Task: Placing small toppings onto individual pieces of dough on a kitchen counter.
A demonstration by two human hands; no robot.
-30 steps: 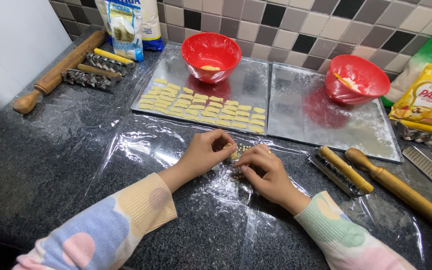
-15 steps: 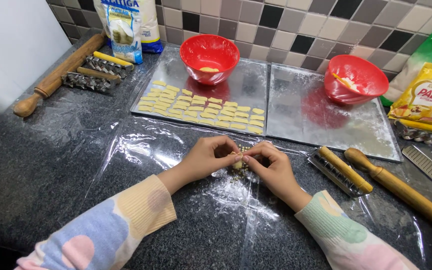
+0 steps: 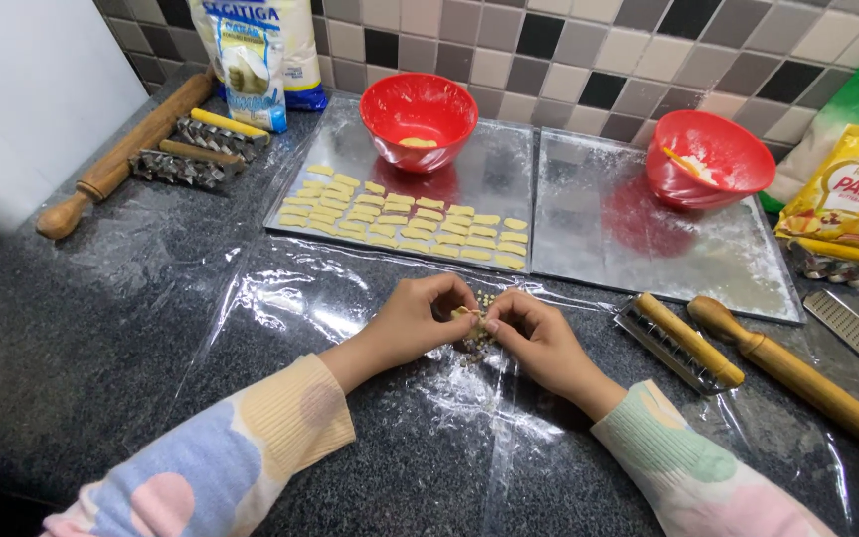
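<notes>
Dough piece (image 3: 465, 314), small and pale yellow, sits pinched between the fingertips of both hands, directly over the clear plastic sheet (image 3: 280, 298) spread on the dark granite counter (image 3: 62, 348). Left hand (image 3: 412, 323) closes thumb and forefinger on its left end; right hand (image 3: 534, 338) closes on its right end. Both hands are equally near, fingertips almost meeting. The piece's long axis appears to run left to right between them, though it is too small to confirm. A metal crimping tool seems to lie under the fingers; mostly hidden.

Relative to the plastic sheet: beyond its far edge, a metal tray (image 3: 489, 179) carries rows of shaped dough pieces (image 3: 405, 219) and a red bowl (image 3: 419, 107). A second tray (image 3: 589, 239), right of the first, holds another red bowl (image 3: 710, 157). Off the sheet's right edge lie a wooden-handled cutter (image 3: 683, 340) and a rolling pin (image 3: 797, 378). Nothing stands between hands and trays.
</notes>
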